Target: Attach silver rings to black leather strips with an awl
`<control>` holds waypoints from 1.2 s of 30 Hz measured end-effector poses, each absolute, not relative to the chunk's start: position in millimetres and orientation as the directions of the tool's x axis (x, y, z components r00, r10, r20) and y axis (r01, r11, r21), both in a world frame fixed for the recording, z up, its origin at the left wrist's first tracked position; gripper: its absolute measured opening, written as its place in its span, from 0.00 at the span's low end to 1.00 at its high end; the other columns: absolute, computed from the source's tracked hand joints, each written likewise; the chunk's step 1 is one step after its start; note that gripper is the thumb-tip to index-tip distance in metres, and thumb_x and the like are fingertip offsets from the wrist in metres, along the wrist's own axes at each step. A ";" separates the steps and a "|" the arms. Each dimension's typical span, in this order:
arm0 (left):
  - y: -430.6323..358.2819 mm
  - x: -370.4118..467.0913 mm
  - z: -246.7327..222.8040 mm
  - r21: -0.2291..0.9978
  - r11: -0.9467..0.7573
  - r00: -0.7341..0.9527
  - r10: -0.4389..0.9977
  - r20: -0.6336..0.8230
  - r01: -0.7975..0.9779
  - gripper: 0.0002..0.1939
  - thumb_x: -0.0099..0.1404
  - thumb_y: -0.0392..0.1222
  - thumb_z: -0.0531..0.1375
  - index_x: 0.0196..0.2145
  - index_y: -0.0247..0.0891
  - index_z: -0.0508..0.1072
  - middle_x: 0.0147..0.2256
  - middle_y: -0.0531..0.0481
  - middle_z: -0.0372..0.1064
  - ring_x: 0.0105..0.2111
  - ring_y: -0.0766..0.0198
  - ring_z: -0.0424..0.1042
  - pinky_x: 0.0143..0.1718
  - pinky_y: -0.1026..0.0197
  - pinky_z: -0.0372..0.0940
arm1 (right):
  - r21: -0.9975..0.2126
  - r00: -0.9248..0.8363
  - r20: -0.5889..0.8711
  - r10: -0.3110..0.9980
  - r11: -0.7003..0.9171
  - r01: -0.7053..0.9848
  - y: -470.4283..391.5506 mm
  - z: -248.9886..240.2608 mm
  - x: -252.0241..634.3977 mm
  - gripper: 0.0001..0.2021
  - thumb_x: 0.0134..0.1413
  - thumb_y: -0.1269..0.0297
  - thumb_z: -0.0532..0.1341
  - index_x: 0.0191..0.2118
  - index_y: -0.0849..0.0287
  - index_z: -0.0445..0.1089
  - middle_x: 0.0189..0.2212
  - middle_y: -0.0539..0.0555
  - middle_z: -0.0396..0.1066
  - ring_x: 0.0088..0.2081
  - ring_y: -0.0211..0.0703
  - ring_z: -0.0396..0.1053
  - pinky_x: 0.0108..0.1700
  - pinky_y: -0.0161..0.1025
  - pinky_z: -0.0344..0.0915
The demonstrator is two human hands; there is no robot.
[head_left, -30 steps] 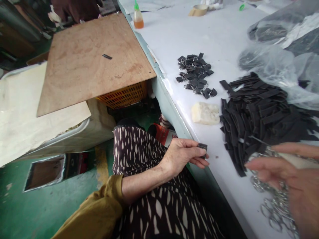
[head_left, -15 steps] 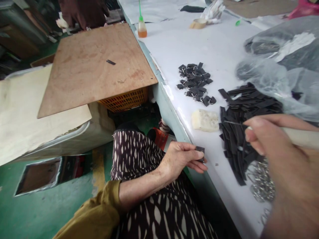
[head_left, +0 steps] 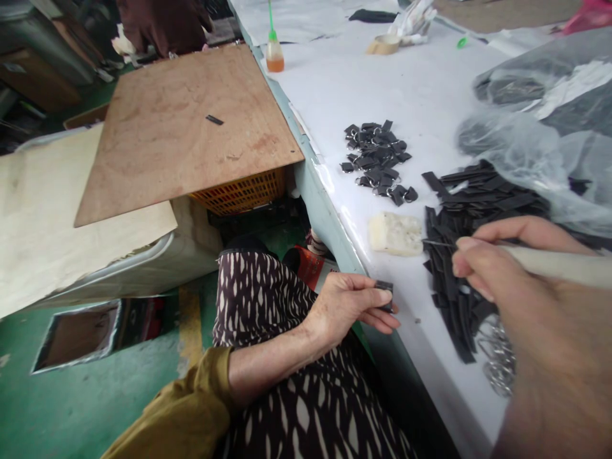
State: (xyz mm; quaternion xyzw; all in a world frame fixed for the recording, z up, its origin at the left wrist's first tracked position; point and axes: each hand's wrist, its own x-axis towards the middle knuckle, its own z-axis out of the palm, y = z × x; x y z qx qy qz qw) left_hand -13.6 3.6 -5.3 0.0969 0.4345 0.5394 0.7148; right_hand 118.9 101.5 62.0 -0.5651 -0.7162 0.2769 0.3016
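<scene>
My left hand (head_left: 342, 305) pinches a small folded black strip (head_left: 384, 294) between thumb and fingers at the table's near edge. In my right hand (head_left: 521, 287) is a thin pointed tool with a thick pale handle (head_left: 549, 263); its needle-like tip points left, close to a cream-coloured, pitted block (head_left: 395, 234). Under and beyond that hand lies a heap of loose black strips (head_left: 449, 287). A pile of metal rings (head_left: 498, 357) is partly hidden by the right hand. Farther off sits a group of black strips folded through rings (head_left: 377, 159).
Clear plastic bags (head_left: 540, 134) spread over the table's right side. A small bottle of orange liquid (head_left: 274, 54) and a tape roll (head_left: 384, 44) stand farther back. To the left, a wooden board (head_left: 191, 127) rests above a yellow crate (head_left: 241, 192). Another person (head_left: 160, 25) is beyond it.
My right hand has moved left with the pointed tool, bringing the tip nearer the cream block. My left hand keeps its hold on the folded strip, nearly unmoved.
</scene>
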 end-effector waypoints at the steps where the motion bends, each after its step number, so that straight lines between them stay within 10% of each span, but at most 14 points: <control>1: 4.0 -13.5 -5.4 0.608 0.402 0.038 0.852 -0.522 -0.684 0.17 0.46 0.48 0.67 0.23 0.28 0.73 0.23 0.45 0.71 0.22 0.64 0.72 0.27 0.63 0.68 | -0.727 -0.186 0.113 0.976 0.209 0.654 102.4 60.6 119.2 0.09 0.47 0.57 0.64 0.34 0.55 0.70 0.23 0.51 0.71 0.23 0.40 0.67 0.15 0.33 0.49; 12: 8.3 -15.7 -5.7 0.651 0.388 0.004 0.861 -0.509 -0.653 0.13 0.49 0.44 0.65 0.23 0.27 0.74 0.24 0.45 0.71 0.21 0.66 0.71 0.24 0.65 0.67 | -0.828 -0.156 -0.024 0.988 0.068 0.556 107.2 60.0 104.1 0.15 0.48 0.51 0.61 0.24 0.58 0.66 0.19 0.50 0.67 0.17 0.34 0.56 0.17 0.34 0.50; 20: 14.1 -21.3 -6.8 0.651 0.364 -0.018 0.865 -0.501 -0.666 0.14 0.48 0.45 0.66 0.23 0.28 0.74 0.25 0.44 0.72 0.21 0.65 0.72 0.25 0.64 0.67 | -0.825 -0.163 0.031 0.986 0.117 0.552 118.6 33.8 100.7 0.09 0.49 0.57 0.61 0.26 0.57 0.67 0.20 0.48 0.67 0.24 0.40 0.66 0.24 0.35 0.60; 36: 18.3 -19.5 -11.3 0.670 0.348 -0.025 0.877 -0.479 -0.656 0.12 0.49 0.43 0.65 0.23 0.30 0.71 0.17 0.49 0.68 0.17 0.66 0.69 0.24 0.64 0.66 | -0.814 -0.248 0.024 0.969 0.163 0.557 124.4 13.6 97.2 0.09 0.51 0.59 0.60 0.25 0.57 0.64 0.17 0.46 0.62 0.17 0.33 0.53 0.18 0.32 0.47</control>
